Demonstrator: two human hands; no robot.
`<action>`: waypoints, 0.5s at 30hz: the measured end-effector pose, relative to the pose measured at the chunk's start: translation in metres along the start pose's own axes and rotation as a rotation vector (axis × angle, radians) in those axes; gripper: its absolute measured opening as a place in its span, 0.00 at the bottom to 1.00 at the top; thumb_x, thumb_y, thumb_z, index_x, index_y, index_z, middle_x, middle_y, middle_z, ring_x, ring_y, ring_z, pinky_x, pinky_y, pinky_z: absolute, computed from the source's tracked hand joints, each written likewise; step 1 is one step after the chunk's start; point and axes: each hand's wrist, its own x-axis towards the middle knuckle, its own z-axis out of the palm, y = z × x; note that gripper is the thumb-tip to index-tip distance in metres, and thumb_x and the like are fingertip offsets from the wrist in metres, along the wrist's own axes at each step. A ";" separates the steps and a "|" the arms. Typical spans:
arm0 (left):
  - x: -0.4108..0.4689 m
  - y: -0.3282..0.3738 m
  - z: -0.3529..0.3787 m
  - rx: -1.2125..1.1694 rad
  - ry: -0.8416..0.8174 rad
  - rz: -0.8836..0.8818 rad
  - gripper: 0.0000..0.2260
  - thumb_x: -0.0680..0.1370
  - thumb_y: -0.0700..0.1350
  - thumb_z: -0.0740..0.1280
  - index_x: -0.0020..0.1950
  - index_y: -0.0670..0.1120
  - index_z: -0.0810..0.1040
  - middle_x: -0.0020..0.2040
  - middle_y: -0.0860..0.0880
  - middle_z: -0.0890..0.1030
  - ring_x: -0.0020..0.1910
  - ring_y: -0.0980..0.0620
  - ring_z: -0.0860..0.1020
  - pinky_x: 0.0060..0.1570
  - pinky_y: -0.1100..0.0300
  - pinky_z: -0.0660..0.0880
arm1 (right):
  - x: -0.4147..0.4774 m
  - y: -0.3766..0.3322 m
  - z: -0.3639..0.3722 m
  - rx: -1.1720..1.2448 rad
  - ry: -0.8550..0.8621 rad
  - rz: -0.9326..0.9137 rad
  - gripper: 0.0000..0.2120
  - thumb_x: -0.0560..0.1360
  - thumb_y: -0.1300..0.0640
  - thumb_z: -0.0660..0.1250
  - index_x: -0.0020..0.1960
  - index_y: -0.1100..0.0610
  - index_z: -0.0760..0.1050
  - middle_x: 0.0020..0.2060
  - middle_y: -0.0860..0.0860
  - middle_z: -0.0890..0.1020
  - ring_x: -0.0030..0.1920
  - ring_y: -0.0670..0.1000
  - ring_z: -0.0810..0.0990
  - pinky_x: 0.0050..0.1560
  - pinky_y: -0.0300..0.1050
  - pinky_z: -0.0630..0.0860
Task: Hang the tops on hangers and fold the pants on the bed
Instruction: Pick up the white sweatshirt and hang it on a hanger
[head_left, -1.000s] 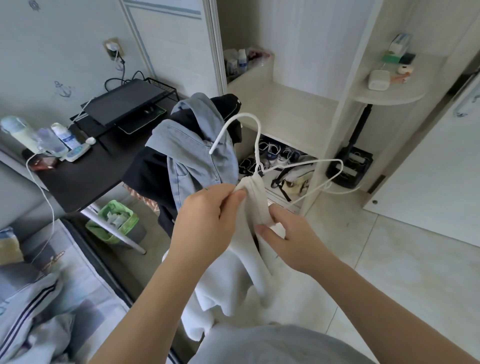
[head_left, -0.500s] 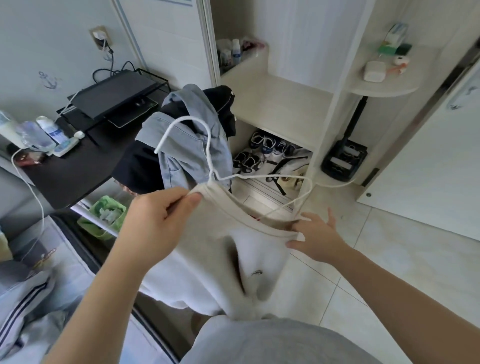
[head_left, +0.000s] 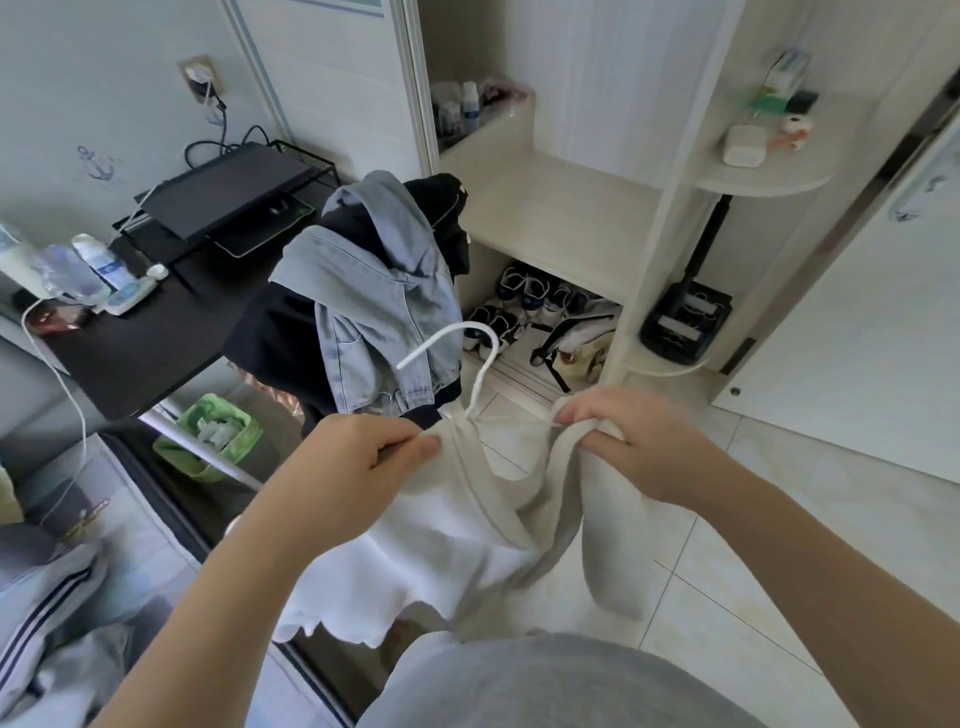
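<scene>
Cream top (head_left: 467, 530) gets pinched by the curled fingers (head_left: 415, 446) of the left hand (head_left: 358, 457) and bunched tight in the right hand (head_left: 628, 441), sagging below both. White hanger (head_left: 484, 374) pokes its hook up between the fingers, denim jacket (head_left: 374, 312) just past it.

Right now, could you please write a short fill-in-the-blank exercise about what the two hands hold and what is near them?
1. The left hand and the right hand each grip a shoulder of the cream top, which sits on a white ____.
2. The bin under the black desk is ____.
3. The jacket draped behind the top is light ____.
Missing words: hanger; green; blue.
</scene>
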 end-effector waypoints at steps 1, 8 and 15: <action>0.003 0.005 0.003 -0.008 -0.001 0.015 0.21 0.82 0.54 0.64 0.32 0.45 0.66 0.25 0.52 0.63 0.25 0.55 0.64 0.29 0.63 0.63 | 0.001 -0.015 -0.001 0.027 -0.016 -0.044 0.04 0.80 0.56 0.65 0.46 0.49 0.75 0.54 0.47 0.82 0.56 0.46 0.78 0.59 0.40 0.71; 0.014 0.024 0.006 -0.214 -0.104 0.044 0.18 0.80 0.52 0.69 0.34 0.45 0.74 0.30 0.43 0.66 0.29 0.57 0.63 0.31 0.63 0.61 | 0.006 -0.066 0.009 0.262 0.132 -0.105 0.11 0.78 0.50 0.66 0.41 0.53 0.69 0.31 0.46 0.71 0.32 0.43 0.68 0.36 0.35 0.64; 0.023 0.015 -0.002 -0.642 -0.389 -0.158 0.05 0.75 0.45 0.73 0.44 0.43 0.84 0.42 0.39 0.81 0.42 0.45 0.78 0.47 0.50 0.73 | 0.002 -0.061 -0.001 0.379 0.115 -0.022 0.11 0.76 0.53 0.71 0.46 0.59 0.74 0.37 0.37 0.78 0.31 0.40 0.70 0.36 0.29 0.66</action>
